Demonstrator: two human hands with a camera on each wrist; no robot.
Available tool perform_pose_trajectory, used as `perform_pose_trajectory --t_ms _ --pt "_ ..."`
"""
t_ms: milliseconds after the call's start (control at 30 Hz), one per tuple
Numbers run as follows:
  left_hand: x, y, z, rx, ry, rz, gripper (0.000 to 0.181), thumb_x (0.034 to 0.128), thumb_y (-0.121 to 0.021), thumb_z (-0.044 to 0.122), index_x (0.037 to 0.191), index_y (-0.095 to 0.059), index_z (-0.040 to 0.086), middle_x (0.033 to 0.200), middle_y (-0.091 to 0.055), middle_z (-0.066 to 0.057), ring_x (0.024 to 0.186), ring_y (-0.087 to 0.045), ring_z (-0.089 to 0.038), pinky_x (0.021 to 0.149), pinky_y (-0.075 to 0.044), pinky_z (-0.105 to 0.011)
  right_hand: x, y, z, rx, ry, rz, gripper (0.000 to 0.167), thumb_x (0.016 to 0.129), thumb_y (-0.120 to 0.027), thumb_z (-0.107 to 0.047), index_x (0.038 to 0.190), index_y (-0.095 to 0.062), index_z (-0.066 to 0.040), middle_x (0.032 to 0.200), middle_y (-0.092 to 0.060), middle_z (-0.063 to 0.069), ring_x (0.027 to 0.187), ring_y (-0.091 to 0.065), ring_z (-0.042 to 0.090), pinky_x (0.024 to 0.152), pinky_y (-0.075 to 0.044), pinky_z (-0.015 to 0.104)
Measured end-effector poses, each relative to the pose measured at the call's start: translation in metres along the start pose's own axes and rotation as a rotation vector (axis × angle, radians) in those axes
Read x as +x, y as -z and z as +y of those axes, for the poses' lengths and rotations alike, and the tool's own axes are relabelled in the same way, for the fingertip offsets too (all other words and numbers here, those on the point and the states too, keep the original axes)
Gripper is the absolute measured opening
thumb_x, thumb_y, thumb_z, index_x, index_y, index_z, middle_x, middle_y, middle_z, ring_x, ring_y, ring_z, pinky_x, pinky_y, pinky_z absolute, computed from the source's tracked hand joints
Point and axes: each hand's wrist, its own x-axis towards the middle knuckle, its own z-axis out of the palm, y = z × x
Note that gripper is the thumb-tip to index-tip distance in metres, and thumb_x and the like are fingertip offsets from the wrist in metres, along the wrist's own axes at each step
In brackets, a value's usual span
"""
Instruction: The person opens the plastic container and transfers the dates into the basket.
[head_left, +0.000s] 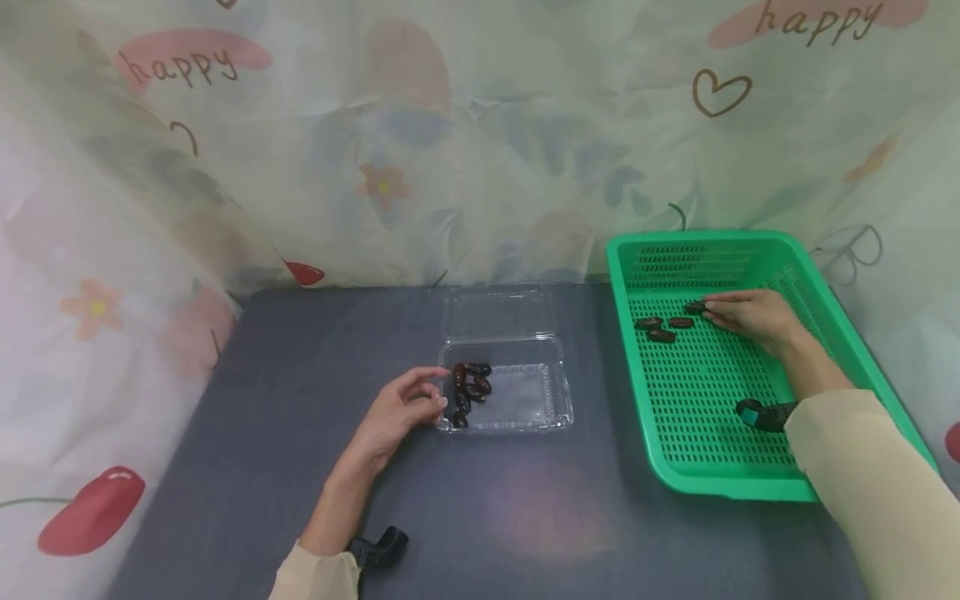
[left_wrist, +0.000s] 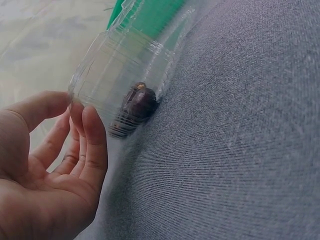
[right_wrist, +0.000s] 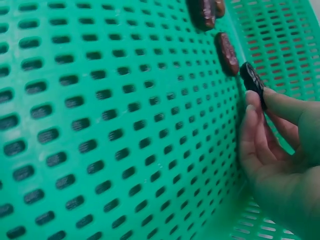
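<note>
A clear plastic box (head_left: 517, 400) holds several dark dates (head_left: 480, 387) along its left side. My left hand (head_left: 401, 412) pinches the box's left edge between thumb and fingers, as the left wrist view shows at the clear wall (left_wrist: 107, 75). In the green basket (head_left: 720, 487), my right hand (head_left: 757, 321) pinches a dark date (right_wrist: 253, 81) between thumb and fingertips. Three other dates (head_left: 662, 336) lie to its left on the basket floor; one date (right_wrist: 228, 54) is close beside the held one in the right wrist view.
The box's clear lid (head_left: 497, 313) lies open behind it. A grey cloth (head_left: 300, 375) covers the table, and a printed curtain (head_left: 487, 167) hangs behind and at the sides. The green basket stands at the right, its raised walls around the right hand.
</note>
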Motion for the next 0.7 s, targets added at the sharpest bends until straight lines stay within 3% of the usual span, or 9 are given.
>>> perform_pose_trajectory --t_ms 100,233,433,533,700 --pt "0.0 0.001 -0.001 0.0 -0.002 -0.001 0.043 0.0903 -0.071 0.007 0.131 -0.059 0.011 0.093 -0.06 -0.009 0.079 -0.061 -0.022 0.078 -0.052 -0.037 0.0 -0.003 -0.001 -0.031 0.013 0.035 0.053 0.104 -0.052 -0.02 0.144 -0.039 0.012 0.108 -0.06 -0.012 0.089 -0.061 -0.01 0.089 -0.051 0.022" --pt "0.0 0.001 -0.001 -0.002 -0.003 0.0 0.043 0.0904 -0.071 0.007 0.131 -0.059 0.011 0.093 -0.06 -0.009 0.079 -0.061 -0.022 0.078 -0.052 -0.037 0.0 -0.005 -0.001 -0.038 0.009 0.08 0.05 0.103 -0.053 -0.019 0.142 -0.043 0.01 0.094 -0.06 -0.023 0.086 -0.062 -0.01 0.085 -0.053 0.021" --pt "0.0 0.001 -0.001 0.002 -0.003 -0.003 0.043 0.0901 -0.071 0.007 0.132 -0.059 0.011 0.093 -0.06 -0.009 0.079 -0.061 -0.021 0.078 -0.052 -0.037 -0.001 -0.004 0.0 -0.026 -0.002 0.088 0.05 0.103 -0.054 -0.019 0.144 -0.043 0.008 0.09 -0.059 -0.027 0.085 -0.062 -0.01 0.085 -0.052 0.021" --pt "0.0 0.001 -0.001 0.004 -0.005 -0.004 0.043 0.0901 -0.071 0.008 0.132 -0.059 0.011 0.094 -0.06 -0.009 0.079 -0.061 -0.021 0.078 -0.052 -0.037 -0.003 -0.003 -0.003 -0.022 0.0 0.083 0.051 0.104 -0.053 -0.021 0.145 -0.041 0.007 0.095 -0.059 -0.024 0.087 -0.061 -0.01 0.086 -0.052 0.021" --pt "0.0 0.0 -0.001 0.006 -0.01 -0.004 0.044 0.09 -0.072 0.008 0.132 -0.059 0.01 0.094 -0.06 -0.008 0.079 -0.061 -0.02 0.078 -0.052 -0.037 -0.007 -0.003 -0.018 -0.043 0.033 0.072 0.055 0.104 -0.051 -0.03 0.148 -0.04 0.001 0.117 -0.056 -0.012 0.096 -0.059 -0.007 0.09 -0.051 0.023"
